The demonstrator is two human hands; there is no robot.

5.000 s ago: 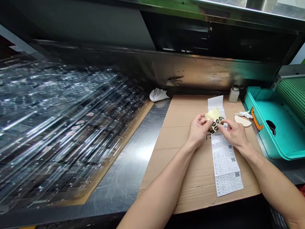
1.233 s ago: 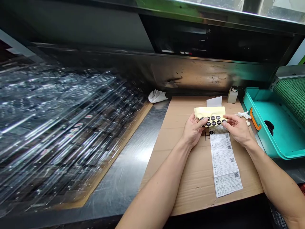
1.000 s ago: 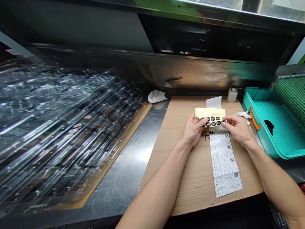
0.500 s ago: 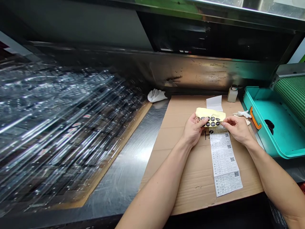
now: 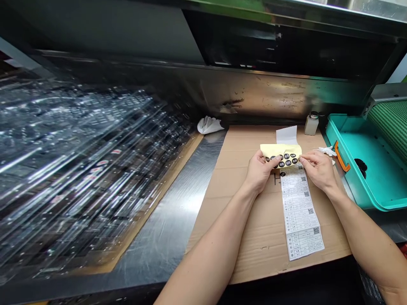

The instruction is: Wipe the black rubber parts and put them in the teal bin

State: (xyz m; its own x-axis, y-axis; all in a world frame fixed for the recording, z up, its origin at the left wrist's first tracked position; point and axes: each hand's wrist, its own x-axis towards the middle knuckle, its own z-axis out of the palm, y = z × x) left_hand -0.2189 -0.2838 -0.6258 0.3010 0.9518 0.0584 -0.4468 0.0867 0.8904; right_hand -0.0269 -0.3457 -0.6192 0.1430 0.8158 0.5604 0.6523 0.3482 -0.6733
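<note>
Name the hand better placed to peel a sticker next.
Probably the right hand: it is at the right edge of the yellow sheet, near the black stickers, while the left hand grips the other end.

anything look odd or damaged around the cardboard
Mildly: dark marks, perhaps scuffs, on the panel behind the cardboard, and a crumpled white wad, apparently stray, on the bench left of the cardboard. No spill visible.

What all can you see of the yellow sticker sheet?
The yellow sticker sheet looks like thin, rippled paper, bare along the top, with rows of round black stickers, white-printed, below. It is held over the printed label strip. The left hand's grip holds its left end, covering some stickers; the right hand's grip touches its right edge.
</note>
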